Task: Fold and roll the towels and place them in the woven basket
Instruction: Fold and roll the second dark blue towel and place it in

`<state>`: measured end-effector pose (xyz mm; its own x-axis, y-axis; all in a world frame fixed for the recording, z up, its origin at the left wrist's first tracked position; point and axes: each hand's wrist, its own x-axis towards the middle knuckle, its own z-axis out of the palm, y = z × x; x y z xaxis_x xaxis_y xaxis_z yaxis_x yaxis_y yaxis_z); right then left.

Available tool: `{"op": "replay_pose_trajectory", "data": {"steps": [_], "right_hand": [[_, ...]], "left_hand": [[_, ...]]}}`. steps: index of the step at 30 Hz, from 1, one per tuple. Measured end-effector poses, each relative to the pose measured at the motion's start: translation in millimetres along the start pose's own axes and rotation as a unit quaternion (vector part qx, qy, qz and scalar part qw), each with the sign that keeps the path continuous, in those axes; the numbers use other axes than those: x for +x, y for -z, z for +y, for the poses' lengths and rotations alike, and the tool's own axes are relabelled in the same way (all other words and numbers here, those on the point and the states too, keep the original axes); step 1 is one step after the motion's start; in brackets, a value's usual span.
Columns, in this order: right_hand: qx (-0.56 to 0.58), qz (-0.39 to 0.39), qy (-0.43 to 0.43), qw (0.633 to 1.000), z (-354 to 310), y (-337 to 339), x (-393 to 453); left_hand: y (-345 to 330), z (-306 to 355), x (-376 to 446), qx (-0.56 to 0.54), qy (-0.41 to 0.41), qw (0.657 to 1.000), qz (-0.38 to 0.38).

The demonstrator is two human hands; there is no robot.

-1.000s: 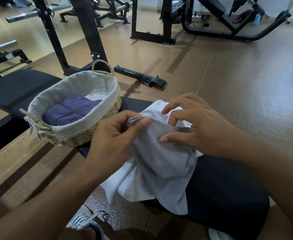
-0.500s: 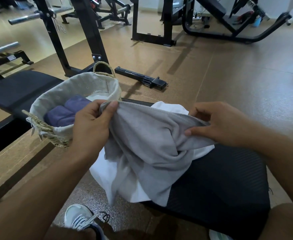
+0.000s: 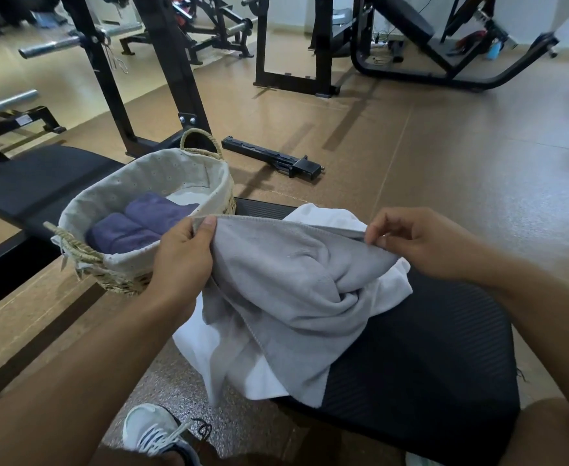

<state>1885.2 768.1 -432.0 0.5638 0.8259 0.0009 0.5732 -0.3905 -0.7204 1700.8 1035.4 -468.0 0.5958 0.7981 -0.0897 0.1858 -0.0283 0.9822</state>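
A grey towel [image 3: 286, 277] hangs stretched between my hands above a black padded bench [image 3: 427, 358]. My left hand [image 3: 184, 257] pinches its top edge at the left corner. My right hand [image 3: 421, 243] pinches the same edge further right. The towel's lower part is bunched and drapes over a white towel [image 3: 242, 368] lying on the bench. To the left stands the woven basket [image 3: 131, 280] with a pale fabric liner. Two rolled purple towels [image 3: 135, 223] lie inside it, with something white behind them.
A second black bench pad [image 3: 34, 183] lies behind the basket. Black rack uprights [image 3: 172, 72], a barbell end [image 3: 54, 47] and a loose black bar [image 3: 276, 158] stand on the tan floor beyond. My shoe [image 3: 155, 435] is on the floor below the bench edge.
My hands have pulled apart along the grey towel's top edge, spreading it wide. One second ago they were close together on a bunched towel.
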Motion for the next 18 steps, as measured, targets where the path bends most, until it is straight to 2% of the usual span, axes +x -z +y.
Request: {"op": "replay_pose_trajectory", "data": {"steps": [4, 8, 11, 14, 18], "right_hand": [[0.048, -0.085, -0.028, 0.995, -0.5, 2.3, -4.1], [0.055, -0.111, -0.047, 0.991, -2.3, 8.3, -7.5], [0.011, -0.065, -0.052, 0.996, 0.6, 10.5, -6.5], [0.069, 0.013, -0.059, 0.996, 0.6, 12.0, -5.4], [0.103, 0.056, -0.072, 0.99, 4.3, 16.1, -4.0]], "left_hand": [[1.4, -2.7, 1.3, -0.002, 0.007, 1.0, -0.003], [1.5, -2.9, 2.2, -0.002, 0.011, 1.0, 0.002], [2.4, -3.5, 3.7, 0.002, 0.01, 1.0, 0.007], [2.9, -3.1, 4.5, 0.006, 0.007, 1.0, 0.007], [3.6, -0.2, 2.5, 0.005, 0.01, 1.0, -0.003]]}}
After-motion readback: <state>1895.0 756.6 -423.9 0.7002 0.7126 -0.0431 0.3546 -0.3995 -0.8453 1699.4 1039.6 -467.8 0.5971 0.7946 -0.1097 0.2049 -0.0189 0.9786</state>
